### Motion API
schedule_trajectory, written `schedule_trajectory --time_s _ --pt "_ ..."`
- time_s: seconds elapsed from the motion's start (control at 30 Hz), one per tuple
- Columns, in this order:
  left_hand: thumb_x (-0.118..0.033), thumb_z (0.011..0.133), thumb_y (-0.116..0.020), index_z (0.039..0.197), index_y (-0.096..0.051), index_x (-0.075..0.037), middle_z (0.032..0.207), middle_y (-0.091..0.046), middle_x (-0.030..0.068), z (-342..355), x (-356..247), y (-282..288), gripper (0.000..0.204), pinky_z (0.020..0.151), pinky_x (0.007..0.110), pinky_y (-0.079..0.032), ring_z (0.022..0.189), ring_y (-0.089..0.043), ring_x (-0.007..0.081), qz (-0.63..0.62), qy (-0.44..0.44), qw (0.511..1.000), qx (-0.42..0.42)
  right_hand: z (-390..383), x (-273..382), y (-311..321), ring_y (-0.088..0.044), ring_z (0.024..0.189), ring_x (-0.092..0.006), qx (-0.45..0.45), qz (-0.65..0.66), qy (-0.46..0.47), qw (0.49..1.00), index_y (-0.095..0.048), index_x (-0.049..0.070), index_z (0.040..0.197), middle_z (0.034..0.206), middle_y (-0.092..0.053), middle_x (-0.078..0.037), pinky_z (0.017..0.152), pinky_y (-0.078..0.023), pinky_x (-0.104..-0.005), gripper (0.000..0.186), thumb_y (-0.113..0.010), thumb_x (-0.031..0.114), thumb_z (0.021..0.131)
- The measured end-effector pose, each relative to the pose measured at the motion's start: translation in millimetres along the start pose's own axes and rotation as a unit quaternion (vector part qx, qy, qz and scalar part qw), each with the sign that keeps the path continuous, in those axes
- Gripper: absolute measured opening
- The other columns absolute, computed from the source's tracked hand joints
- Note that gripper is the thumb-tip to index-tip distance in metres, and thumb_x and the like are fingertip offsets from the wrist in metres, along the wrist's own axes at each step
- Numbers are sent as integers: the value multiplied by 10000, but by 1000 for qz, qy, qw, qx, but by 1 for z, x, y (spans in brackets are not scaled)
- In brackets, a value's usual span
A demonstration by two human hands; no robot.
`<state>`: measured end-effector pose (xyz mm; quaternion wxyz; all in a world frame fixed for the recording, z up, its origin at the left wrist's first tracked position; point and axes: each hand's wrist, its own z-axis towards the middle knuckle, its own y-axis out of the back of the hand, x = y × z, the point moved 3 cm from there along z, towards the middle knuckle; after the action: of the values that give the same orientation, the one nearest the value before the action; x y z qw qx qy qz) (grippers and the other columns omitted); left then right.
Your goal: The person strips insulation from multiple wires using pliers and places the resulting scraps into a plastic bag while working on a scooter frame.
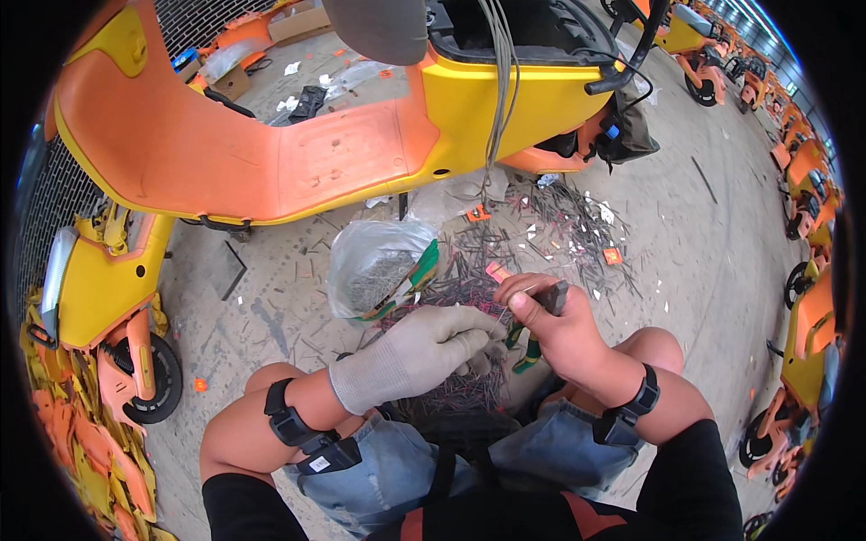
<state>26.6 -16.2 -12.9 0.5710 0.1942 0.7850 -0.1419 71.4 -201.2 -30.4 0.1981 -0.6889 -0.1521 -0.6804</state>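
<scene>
- Grey-black piece [552,296], blunt-ended: held in our bare right hand [577,343], just above the scrap and right of the glove. Its exact kind we cannot tell.
- Right hand: thumb and fingers pinch together around the piece, fingertips toward the left.
- Left hand [424,347], in a grey knitted glove: fingers bent and drawn together, tips near the right fingertips. Whether they grip anything, we cannot tell.
- Green-handled tool [526,353]: just below our right hand, partly covered.
- Dark strip scrap [465,394]: heaped between our legs beneath the hands, scattered farther out across the concrete floor [708,239].
- Clear plastic bag [347,270], open, grey bits inside: beyond the left hand.
- Yellow-and-orange scooter [352,149]: farther out, bundled cables [498,81] hanging over its side.
</scene>
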Motion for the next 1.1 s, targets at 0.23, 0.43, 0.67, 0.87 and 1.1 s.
schedule_trajectory --time_s 0.23,0.43,0.67,0.87,1.1 --pt "-128 965 -641 1127 -639 22 906 -722 113 -1 -11 2 221 638 248 -523 706 -647 95 91 72 993 -16 0 -4 -2 -570 995 -179 2 15 18 1000 -624 5 950 1040 -666 -100 943 -439 -354 152 -615 146 1007" --pt "-164 980 -626 1134 -636 23 889 -720 108 0 -10 -1 242 644 240 -521 719 -648 90 -49 61 997 -15 1 -3 2 -570 982 -173 -7 19 11 1000 -621 7 960 1038 -666 -96 933 -443 -349 160 -615 159 1009" --pt "-187 983 -633 1081 -629 14 886 -719 103 0 -2 4 224 660 243 -521 738 -645 86 127 -6 992 -10 -1 -3 0 -590 1004 -158 1 12 -11 1000 -652 -2 997 1060 -693 -93 1027 -389 -361 120 -605 109 1009" --pt "-164 994 -612 1064 -607 3 878 -712 91 -2 -14 0 181 620 251 -498 697 -608 80 -21 126 992 1 0 -5 3 -581 975 -142 -7 14 7 1000 -658 -4 1008 1055 -689 -83 967 -426 -334 124 -603 107 1010" --pt "-214 988 -620 1007 -637 -7 865 -698 69 -2 4 3 209 690 272 -515 803 -661 109 62 -37 997 -11 0 6 1 -578 1001 -165 -9 -2 -16 1000 -630 6 938 1047 -671 -88 952 -437 -348 122 -618 114 995"
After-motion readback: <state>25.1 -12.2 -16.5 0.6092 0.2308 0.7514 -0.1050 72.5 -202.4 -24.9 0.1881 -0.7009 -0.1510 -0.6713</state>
